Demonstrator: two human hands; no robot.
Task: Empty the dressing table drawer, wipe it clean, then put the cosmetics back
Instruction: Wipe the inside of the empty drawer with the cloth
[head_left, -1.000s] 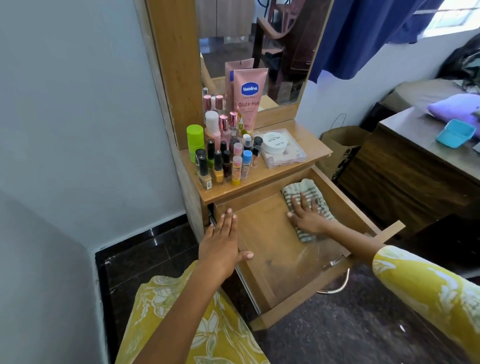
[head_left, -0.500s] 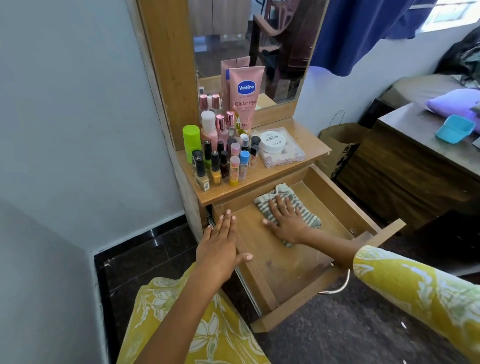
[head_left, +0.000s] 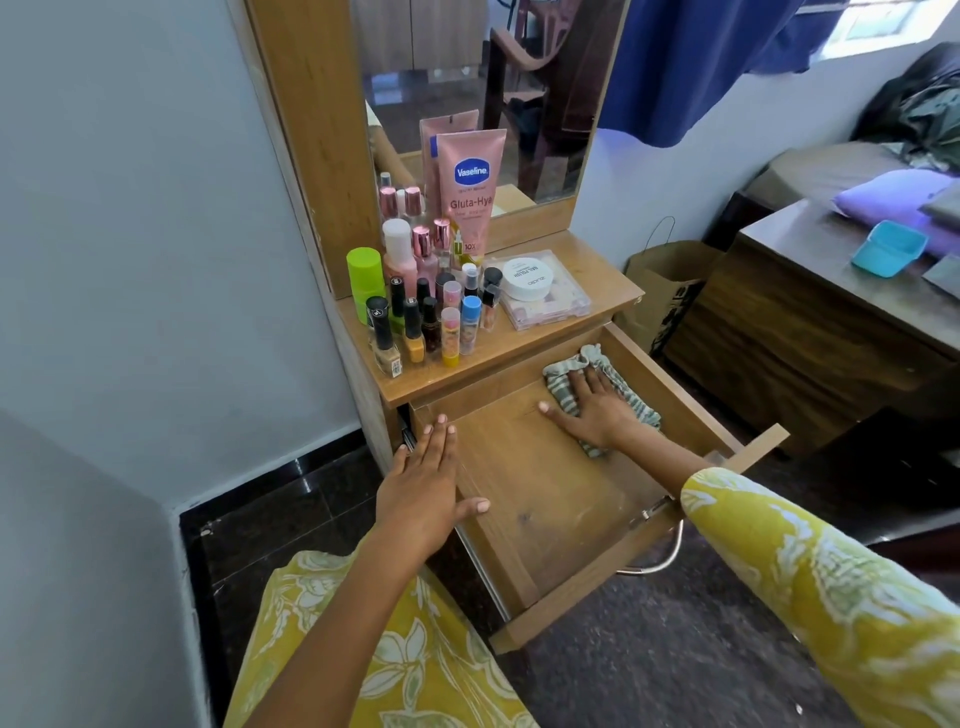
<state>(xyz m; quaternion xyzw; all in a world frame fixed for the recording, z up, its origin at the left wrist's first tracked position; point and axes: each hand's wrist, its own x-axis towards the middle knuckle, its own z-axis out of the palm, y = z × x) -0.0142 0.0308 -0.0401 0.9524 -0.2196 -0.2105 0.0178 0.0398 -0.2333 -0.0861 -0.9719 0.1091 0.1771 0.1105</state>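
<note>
Where two flat hands (head_left: 597, 410) rest: one cloth (head_left: 631, 397), one drawer (head_left: 545, 499).

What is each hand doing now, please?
Left hand: open, flat on the left wall of the open wooden drawer, holding nothing.
Right hand: open, fingers straight, pressing the striped grey-green cloth onto the drawer floor.

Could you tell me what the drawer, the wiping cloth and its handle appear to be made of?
Drawer: likely wood-grain laminate board, matte, scuffed. Cloth: soft woven fabric, green-striped, crumpled under the right hand. Handle: shiny curved metal, probably.
</note>
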